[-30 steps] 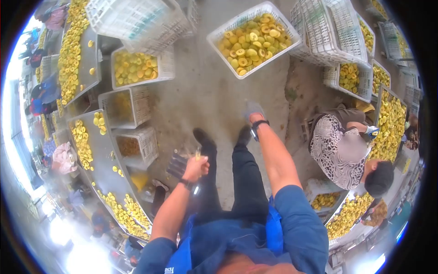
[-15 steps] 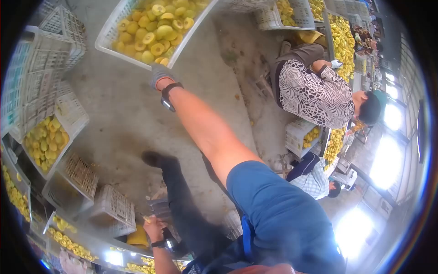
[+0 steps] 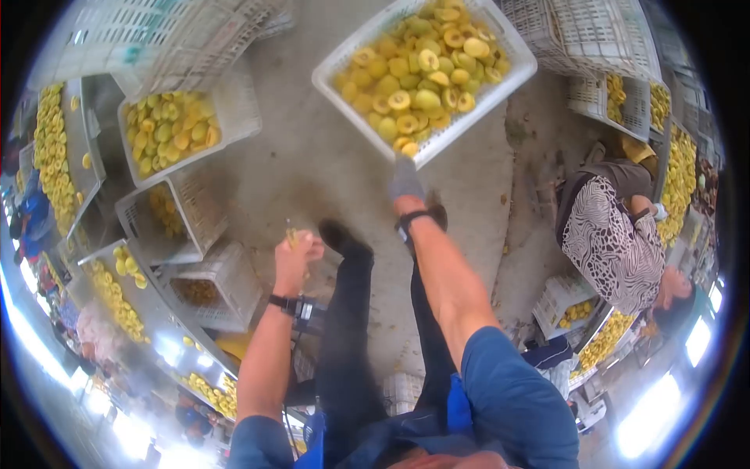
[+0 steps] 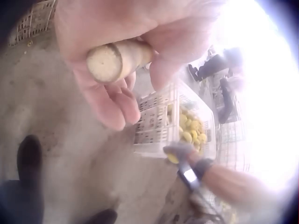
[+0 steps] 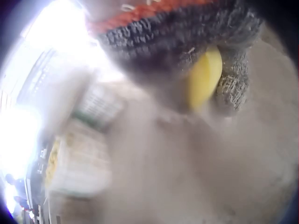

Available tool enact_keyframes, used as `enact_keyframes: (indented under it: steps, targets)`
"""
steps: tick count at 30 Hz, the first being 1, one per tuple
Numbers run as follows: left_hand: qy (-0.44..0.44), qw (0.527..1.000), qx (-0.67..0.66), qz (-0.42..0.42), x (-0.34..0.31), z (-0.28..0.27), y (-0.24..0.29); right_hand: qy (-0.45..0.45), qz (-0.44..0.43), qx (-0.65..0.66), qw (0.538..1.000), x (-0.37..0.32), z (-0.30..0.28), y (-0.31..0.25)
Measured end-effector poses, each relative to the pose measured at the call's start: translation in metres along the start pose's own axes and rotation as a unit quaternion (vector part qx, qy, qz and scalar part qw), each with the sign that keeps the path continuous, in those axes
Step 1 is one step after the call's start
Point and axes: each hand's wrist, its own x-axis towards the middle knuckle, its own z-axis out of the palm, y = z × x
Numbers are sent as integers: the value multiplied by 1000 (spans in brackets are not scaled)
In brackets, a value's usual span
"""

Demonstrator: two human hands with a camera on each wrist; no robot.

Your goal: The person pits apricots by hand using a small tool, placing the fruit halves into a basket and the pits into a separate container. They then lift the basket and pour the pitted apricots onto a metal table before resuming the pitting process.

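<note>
White crate (image 3: 473, 117) of yellow fruit (image 3: 427, 99) ahead, long axis slanting forward and right; the gloved right hand (image 3: 406, 184) is nearer.
The bare left hand (image 3: 293, 256), well apart, grips a pale handle (image 4: 105, 63); the right, by the crate's near corner, contact unclear, holds one yellow piece (image 5: 205, 75).

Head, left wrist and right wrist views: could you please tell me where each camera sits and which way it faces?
Head: on the head, facing forward and down at the floor and a fruit crate; both arms and legs show.
Left wrist: on that wrist, facing the left hand, which grips a handle; the right hand shows beyond.
Right wrist: on that wrist, facing the gloved right hand, which holds a fruit piece.
Shared: head and left wrist both show the right hand by the fruit crate.
</note>
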Motion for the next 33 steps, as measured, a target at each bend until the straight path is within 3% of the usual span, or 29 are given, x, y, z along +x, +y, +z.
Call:
enact_keyframes:
  steps: [2,4,6,8,9,11,12,13,14,15,16,18,20,21,24,26,28,30,32,33]
  targets:
    - [3,1000,-25,-2,12,11,-4,-73,27,11,997,-46,37,32]
    - [8,999,-51,-13,20,23,-24,-170,-25,-84,981,-94,43,34]
    - [26,996,-82,-27,31,26,-61,-156,-90,-85,980,-144,62,51]
    - [65,989,-117,-63,43,26,-107,-293,-61,-17,954,-163,-7,18]
    - [87,985,-131,-77,50,24,-126,-264,-88,11,960,-170,-3,38]
    - [87,974,-186,-97,52,17,-165,-229,-76,-73,968,-135,-35,54]
    - [88,967,-214,-105,52,14,-181,-103,13,53,993,-112,-45,83]
    - [74,961,-252,-90,50,13,-192,-61,43,143,987,-81,-107,52]
    - [73,956,-273,-75,49,14,-198,46,-49,33,997,-33,-125,92]
    - [70,951,-295,-60,49,17,-200,46,-2,57,997,2,-159,66]
    - [69,945,-317,-47,47,20,-204,39,59,-76,995,39,-181,64]
    - [96,954,-284,17,55,27,-212,-6,19,-34,999,123,-184,129]
    - [96,953,-283,40,58,32,-212,-137,62,18,988,157,-185,120]
    - [82,950,-299,35,57,34,-202,-204,83,44,974,167,-185,109]
    - [47,942,-330,21,66,34,-199,-285,153,-25,946,176,-201,56]
    - [26,930,-366,17,65,34,-192,-306,169,5,937,190,-197,68]
    - [64,900,-432,-4,71,40,-189,-322,151,32,934,193,-186,66]
    - [84,912,-402,-21,72,35,-189,-290,133,21,948,173,-180,53]
    - [167,919,-352,-68,89,32,-195,-256,100,52,960,165,-170,52]
    - [192,918,-343,-44,84,25,-176,-272,94,26,957,167,-170,49]
